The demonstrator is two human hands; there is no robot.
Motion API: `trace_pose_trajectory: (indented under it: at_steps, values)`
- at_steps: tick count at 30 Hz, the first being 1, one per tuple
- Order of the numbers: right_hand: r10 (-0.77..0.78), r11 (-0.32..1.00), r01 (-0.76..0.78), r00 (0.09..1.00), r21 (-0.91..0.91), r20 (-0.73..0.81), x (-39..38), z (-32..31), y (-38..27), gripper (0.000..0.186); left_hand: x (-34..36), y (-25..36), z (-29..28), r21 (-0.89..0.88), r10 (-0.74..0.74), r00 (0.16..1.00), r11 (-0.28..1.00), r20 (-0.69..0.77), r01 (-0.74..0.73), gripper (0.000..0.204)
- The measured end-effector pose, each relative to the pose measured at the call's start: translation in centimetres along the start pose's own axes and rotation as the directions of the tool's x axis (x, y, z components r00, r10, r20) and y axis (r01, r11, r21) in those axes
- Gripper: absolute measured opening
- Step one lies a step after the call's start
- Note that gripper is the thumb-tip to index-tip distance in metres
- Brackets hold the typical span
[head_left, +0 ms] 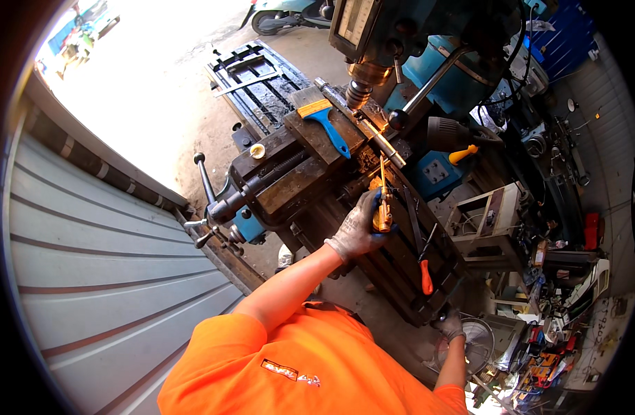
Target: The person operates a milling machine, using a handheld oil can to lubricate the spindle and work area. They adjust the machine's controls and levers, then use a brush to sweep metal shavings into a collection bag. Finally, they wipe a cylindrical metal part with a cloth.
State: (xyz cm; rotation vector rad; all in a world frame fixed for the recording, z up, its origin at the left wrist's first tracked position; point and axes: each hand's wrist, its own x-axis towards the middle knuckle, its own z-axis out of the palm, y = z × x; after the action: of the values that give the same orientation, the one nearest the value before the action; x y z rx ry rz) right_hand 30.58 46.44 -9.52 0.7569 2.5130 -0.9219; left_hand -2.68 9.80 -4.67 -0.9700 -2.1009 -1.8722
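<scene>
My left hand, in a soiled grey work glove, is closed around the amber handle of a screwdriver. Its thin shaft points up toward orange-brown shavings beside a round metal bar. That bar lies at the vise, below the drill spindle. On the vise rests a blue-handled paint brush. At the near end of the machine table, my gloved right hand has its fingers curled in; what they grip is hidden.
A red-handled tool lies on the machine table. The vise's crank handle sticks out left, near the corrugated metal wall. A feed lever with a black knob hangs beside the spindle. A fan and cluttered tools stand right.
</scene>
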Motion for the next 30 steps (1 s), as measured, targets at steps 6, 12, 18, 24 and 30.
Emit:
trace_pose_trajectory:
  at_steps: [6, 12, 18, 24, 30]
  values:
    - [0.029, 0.979, -0.049, 0.995, 0.200, 0.099, 0.8, -1.1, 0.0, 0.078, 0.1, 0.2, -0.2, -0.001, -0.011, 1.000, 1.000, -0.002, 0.011, 0.084]
    - [0.087, 0.991, -0.099, 0.988, 0.089, 0.131, 1.7, -1.3, 3.4, 0.078, 0.3, 0.4, 0.0, -0.012, -0.009, 1.000, 1.000, -0.003, 0.009, 0.084]
    - [0.108, 0.964, -0.145, 0.980, 0.224, 0.170, 1.2, -2.6, -0.2, 0.070, 0.2, 0.4, -0.2, -0.010, -0.016, 1.000, 1.000, -0.003, 0.016, 0.084]
    - [0.173, 0.958, -0.214, 0.962, 0.191, 0.210, 2.0, -3.1, 2.1, 0.072, 0.0, -0.1, 0.0, 0.000, 0.000, 1.000, 1.000, 0.003, 0.000, 0.085]
    - [0.282, 0.938, -0.313, 0.939, 0.150, 0.199, 3.1, -3.0, 4.9, 0.079, 0.1, -0.1, 0.1, 0.003, -0.009, 1.000, 1.000, 0.008, 0.009, 0.086]
